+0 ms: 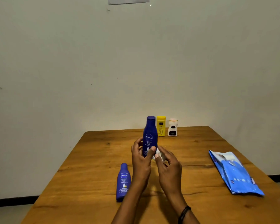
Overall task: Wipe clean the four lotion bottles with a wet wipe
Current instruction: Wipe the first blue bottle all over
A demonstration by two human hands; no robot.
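Observation:
My left hand grips the lower part of a tall dark blue lotion bottle, held upright above the table. My right hand pinches a crumpled white wet wipe against the bottle's lower right side. A smaller blue lotion bottle stands on the table just left of my left wrist. A yellow lotion bottle and a white bottle with a dark label stand side by side at the table's far edge, behind the held bottle.
A blue pack of wet wipes lies flat near the right edge of the wooden table. A plain wall runs behind the table's far edge. A dark band sits on my right wrist.

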